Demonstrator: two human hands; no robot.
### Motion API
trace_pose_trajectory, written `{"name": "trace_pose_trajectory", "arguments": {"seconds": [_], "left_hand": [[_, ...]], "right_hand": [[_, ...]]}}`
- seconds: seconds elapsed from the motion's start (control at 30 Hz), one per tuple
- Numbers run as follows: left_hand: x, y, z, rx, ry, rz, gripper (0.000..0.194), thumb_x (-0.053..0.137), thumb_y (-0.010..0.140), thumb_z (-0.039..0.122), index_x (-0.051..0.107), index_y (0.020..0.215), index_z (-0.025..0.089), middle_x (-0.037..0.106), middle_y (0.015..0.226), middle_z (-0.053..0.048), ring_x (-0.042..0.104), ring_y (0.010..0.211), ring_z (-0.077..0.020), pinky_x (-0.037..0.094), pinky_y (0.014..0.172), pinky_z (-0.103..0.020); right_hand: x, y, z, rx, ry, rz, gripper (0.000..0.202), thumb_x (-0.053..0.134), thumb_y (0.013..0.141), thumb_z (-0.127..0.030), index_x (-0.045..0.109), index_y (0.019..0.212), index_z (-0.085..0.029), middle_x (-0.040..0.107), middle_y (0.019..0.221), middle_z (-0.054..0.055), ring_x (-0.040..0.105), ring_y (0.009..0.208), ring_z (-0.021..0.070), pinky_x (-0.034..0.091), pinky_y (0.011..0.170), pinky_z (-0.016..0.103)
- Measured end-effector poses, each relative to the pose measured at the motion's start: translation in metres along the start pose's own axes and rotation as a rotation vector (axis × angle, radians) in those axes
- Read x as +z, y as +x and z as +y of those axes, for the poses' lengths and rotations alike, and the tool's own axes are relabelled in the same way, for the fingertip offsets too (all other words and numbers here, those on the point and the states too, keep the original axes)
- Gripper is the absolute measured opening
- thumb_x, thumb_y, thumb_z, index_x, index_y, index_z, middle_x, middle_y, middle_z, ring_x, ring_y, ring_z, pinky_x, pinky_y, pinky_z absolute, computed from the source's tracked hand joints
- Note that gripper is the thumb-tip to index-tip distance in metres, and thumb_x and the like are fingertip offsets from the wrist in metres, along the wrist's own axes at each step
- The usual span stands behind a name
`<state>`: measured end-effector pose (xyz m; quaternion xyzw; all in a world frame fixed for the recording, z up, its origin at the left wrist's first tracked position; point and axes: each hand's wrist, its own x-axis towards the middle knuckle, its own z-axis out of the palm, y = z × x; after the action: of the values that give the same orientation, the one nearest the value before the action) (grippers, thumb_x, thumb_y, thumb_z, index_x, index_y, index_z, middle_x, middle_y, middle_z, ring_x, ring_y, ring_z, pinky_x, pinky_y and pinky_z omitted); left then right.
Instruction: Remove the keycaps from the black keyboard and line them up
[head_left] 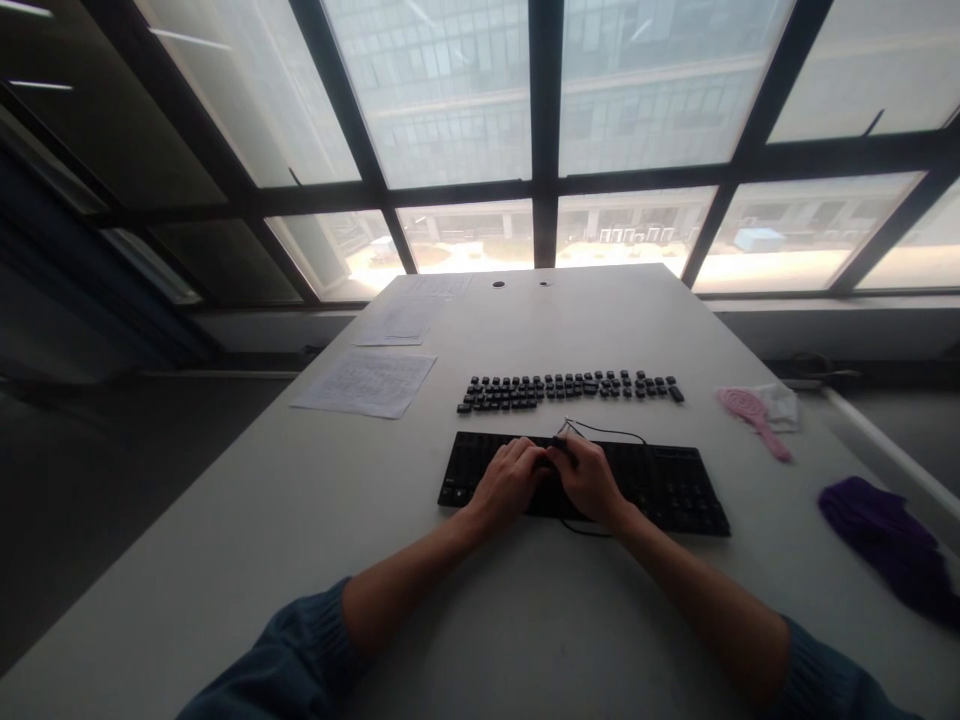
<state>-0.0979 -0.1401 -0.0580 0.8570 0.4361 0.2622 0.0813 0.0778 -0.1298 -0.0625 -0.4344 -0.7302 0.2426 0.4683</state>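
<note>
A black keyboard (pixel 679 490) lies on the white table, a wide stretch of its middle bare of keycaps or too dark to tell. Over its middle, my left hand (pixel 511 472) rests with fingers curled down and together; its fingertips are hidden. Beside it and nearly touching, my right hand (pixel 589 475) is closed around a small dark tool (pixel 559 442) with thin wire prongs pointing up, perhaps a keycap puller. Behind the keyboard, loose black keycaps (pixel 559 390) are set out in rows. The keyboard's cable (pixel 611 432) loops out behind it and under its front edge.
Printed sheets (pixel 367 382) lie at the table's left. To the right are a pink hairbrush (pixel 754 418) on a white tissue or wrapper (pixel 778 405) and a crumpled purple cloth (pixel 889 540) near the edge. Large windows (pixel 450 90) stand beyond the table's far end.
</note>
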Motion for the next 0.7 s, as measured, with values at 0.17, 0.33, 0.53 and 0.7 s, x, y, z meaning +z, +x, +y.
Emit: {"name": "trace_pose_trajectory", "arguments": {"seconds": [0.17, 0.33, 0.53, 0.7], "left_hand": [[0.0023, -0.0006, -0.0019, -0.001, -0.017, 0.05, 0.015, 0.056, 0.094, 0.024, 0.057, 0.108, 0.019, 0.06, 0.1, -0.007, 0.057, 0.09, -0.0211, 0.047, 0.081, -0.035], [0.0023, -0.0005, -0.0045, 0.04, -0.01, 0.07, 0.017, 0.055, 0.094, 0.02, 0.057, 0.11, 0.02, 0.061, 0.1, -0.006, 0.057, 0.09, -0.0202, 0.049, 0.082, -0.034], [-0.0006, -0.0005, -0.0036, 0.113, 0.089, 0.109, 0.018, 0.054, 0.094, 0.021, 0.064, 0.109, 0.021, 0.062, 0.1, -0.007, 0.057, 0.09, -0.02, 0.048, 0.081, -0.034], [0.0021, -0.0008, -0.0011, 0.124, 0.027, 0.14, 0.015, 0.055, 0.094, 0.022, 0.067, 0.103, 0.021, 0.064, 0.098, -0.007, 0.059, 0.088, -0.0196, 0.048, 0.079, -0.034]], "right_hand": [[0.0025, -0.0004, 0.0071, 0.097, 0.045, -0.006, 0.017, 0.054, 0.093, -0.028, 0.057, 0.078, -0.019, 0.059, 0.066, -0.001, 0.053, 0.061, 0.0157, 0.038, 0.06, 0.027], [0.0024, 0.0022, 0.0102, 0.125, 0.131, 0.035, 0.02, 0.053, 0.093, -0.028, 0.057, 0.075, -0.019, 0.061, 0.067, 0.0, 0.055, 0.063, 0.0161, 0.04, 0.062, 0.026], [0.0018, 0.0029, 0.0089, 0.119, 0.136, 0.055, 0.02, 0.054, 0.091, -0.027, 0.057, 0.074, -0.019, 0.06, 0.067, 0.0, 0.055, 0.063, 0.0158, 0.039, 0.061, 0.027], [0.0031, 0.0016, 0.0093, 0.109, 0.131, 0.049, 0.021, 0.055, 0.09, -0.027, 0.054, 0.072, -0.019, 0.058, 0.065, 0.0, 0.052, 0.06, 0.0153, 0.037, 0.058, 0.026]]}}
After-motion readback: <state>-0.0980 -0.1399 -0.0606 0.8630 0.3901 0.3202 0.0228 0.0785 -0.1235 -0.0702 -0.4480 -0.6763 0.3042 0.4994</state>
